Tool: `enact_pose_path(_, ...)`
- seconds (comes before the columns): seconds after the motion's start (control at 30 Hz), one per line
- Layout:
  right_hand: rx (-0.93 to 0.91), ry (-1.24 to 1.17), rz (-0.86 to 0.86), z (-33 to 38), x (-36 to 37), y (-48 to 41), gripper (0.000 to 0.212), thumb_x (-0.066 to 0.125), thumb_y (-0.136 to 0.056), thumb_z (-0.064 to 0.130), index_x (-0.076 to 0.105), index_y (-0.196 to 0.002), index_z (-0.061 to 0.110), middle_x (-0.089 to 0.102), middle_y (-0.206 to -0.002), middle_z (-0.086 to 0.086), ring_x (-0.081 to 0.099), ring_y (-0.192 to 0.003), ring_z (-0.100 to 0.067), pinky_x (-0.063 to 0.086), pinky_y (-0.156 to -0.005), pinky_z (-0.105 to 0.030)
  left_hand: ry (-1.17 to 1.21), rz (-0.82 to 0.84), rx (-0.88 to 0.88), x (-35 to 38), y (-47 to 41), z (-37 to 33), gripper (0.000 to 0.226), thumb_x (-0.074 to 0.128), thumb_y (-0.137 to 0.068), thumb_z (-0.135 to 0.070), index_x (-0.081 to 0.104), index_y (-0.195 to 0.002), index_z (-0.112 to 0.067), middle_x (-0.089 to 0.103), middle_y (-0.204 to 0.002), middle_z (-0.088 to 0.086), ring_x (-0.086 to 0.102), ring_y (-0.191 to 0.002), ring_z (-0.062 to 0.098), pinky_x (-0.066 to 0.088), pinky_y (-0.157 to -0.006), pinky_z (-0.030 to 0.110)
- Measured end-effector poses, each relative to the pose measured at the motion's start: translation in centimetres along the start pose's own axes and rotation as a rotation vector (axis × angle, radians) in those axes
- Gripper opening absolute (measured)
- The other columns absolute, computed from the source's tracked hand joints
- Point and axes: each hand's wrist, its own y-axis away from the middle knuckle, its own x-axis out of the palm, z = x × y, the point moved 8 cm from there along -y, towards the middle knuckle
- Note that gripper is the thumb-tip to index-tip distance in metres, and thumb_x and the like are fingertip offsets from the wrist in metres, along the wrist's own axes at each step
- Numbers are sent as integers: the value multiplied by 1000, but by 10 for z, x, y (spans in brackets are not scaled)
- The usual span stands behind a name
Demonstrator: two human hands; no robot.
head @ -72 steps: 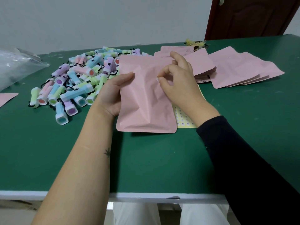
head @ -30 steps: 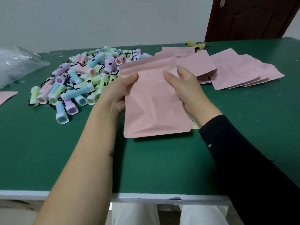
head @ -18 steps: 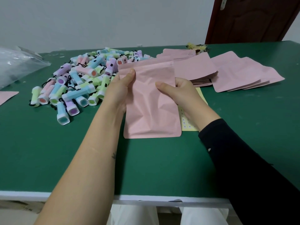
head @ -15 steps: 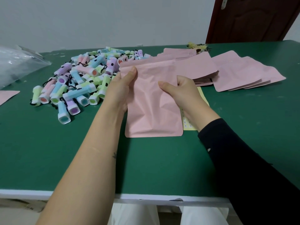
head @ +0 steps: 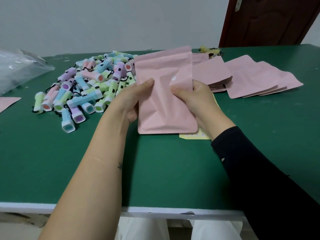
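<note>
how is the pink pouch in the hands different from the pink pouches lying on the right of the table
The held pouch stands upright, gripped at its sides by the left hand and right hand; the loose pouches lie flat on the table. The held pouch is alone and creased; the loose pouches overlap one another. All are the same pink.

A green table with a white front edge carries a heap of pastel toy torches at far left of centre. A clear plastic bag and a pink corner lie at the left edge. Stacked pink pouches, looser fanned pouches and a yellow sticker sheet lie to the right.
</note>
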Motion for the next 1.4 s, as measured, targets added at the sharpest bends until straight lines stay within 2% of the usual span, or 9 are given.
enact_pose_path(0.07,-9,-28,-36,1,-5,-2,5,74,-83,15,71,-87,17,74,-90,-1,71,-81,-16,58,-74,-32,-65,19,-19,3,-2,7,32,70,-88,-20,66,-117,-8,76,-97,7,73,-84,22,60,-70,34)
enact_pose_path(0.17,-8,-53,-6,0,-3,-2,6,75,-84,17,70,-87,18,74,-89,1,70,-75,-11,58,-69,-28,-56,-31,30,1,-7,5,21,73,-85,-16,69,-105,-11,76,-94,7,72,-82,23,59,-82,39)
enact_pose_path(0.33,39,-36,113,-7,8,0,13,79,-80,19,70,-89,20,75,-89,6,73,-78,-9,57,-66,-23,7,-122,107,-6,-12,4,6,73,-85,-10,70,-90,-11,76,-81,4,72,-71,19,60,-68,33)
enact_pose_path(0.57,23,-50,-6,-3,-5,-1,9,77,-82,18,68,-82,22,74,-86,8,71,-78,-10,60,-74,-29,-101,30,14,0,-8,8,26,75,-82,-22,69,-104,-8,77,-95,7,73,-82,21,59,-69,29)
enact_pose_path(0.73,38,-35,52,-2,-1,0,15,76,-83,20,71,-95,14,74,-90,3,70,-73,-8,58,-64,-22,-141,-77,79,-6,-12,4,11,76,-81,-12,71,-91,-13,76,-82,2,71,-70,17,57,-64,27)
enact_pose_path(0.87,61,-66,103,-5,5,3,16,79,-81,24,68,-91,20,74,-87,7,71,-71,-6,57,-60,-21,-188,-136,83,-11,-14,4,7,76,-81,-18,70,-84,-18,75,-79,1,70,-70,19,57,-67,32)
enact_pose_path(1.03,18,-57,107,1,3,1,16,82,-76,22,70,-86,19,76,-85,7,73,-77,-10,60,-68,-25,-92,2,29,-2,-9,6,43,80,-74,-27,69,-111,-10,76,-102,5,74,-91,21,59,-74,30)
enact_pose_path(1.27,91,-20,174,-7,1,3,14,77,-82,24,71,-95,19,74,-79,10,64,-64,-6,48,-57,-18,221,-134,32,-8,-12,6,23,71,-88,-11,68,-110,-7,76,-101,9,73,-93,26,59,-80,45)
enact_pose_path(1.4,144,-67,155,-15,3,2,14,77,-82,18,71,-94,14,70,-74,6,60,-60,-5,54,-66,-24,366,-125,-26,-9,-13,9,13,71,-88,-12,70,-99,-5,76,-95,11,75,-84,28,60,-65,51)
